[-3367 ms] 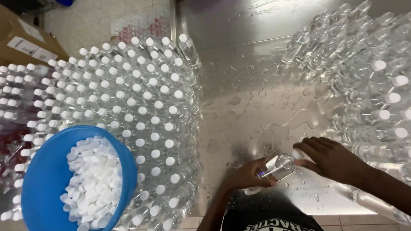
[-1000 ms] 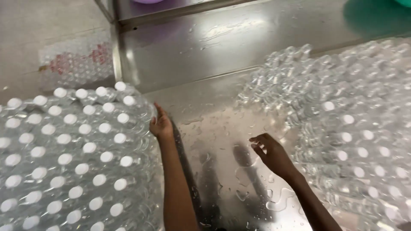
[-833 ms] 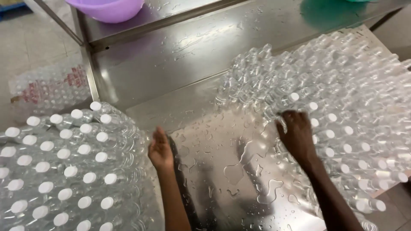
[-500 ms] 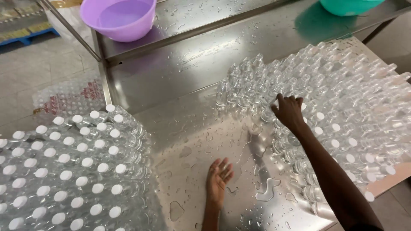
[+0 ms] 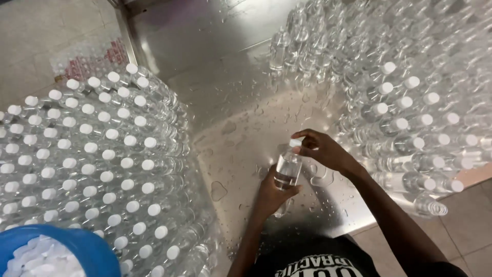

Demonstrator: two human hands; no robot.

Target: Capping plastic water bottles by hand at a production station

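Blue tub: the blue tub [image 5: 77, 251] sits at the lower left corner of the frame, with loose white caps [image 5: 38, 259] piled inside.
Left hand: the left hand [image 5: 271, 194], low in the centre of the frame, is wrapped around the body of a clear plastic bottle [image 5: 288, 170], fingers closed on it and holding it upright.
Right hand: the right hand [image 5: 323, 150], just above and right of centre, has its fingertips pinched on the white cap [image 5: 296, 142] at the bottle's neck.
Bottle: small, clear and filled with clear liquid; it stands just over the wet steel table [image 5: 230, 102], in the middle of the frame between the two masses of bottles.
Risk: the table is beaded with water and the bottle's wall is likely wet too, so the left hand could slip as the cap is turned; a cap set askew might cross-thread and leak.
Capped bottles: a dense block of capped bottles [image 5: 97, 154] fills the left half of the frame, white tops showing.
Far bottles: at the right and upper right, a crowd of bottles [image 5: 369, 56], only some of them capped; a knock from the right forearm could topple the nearest ones.
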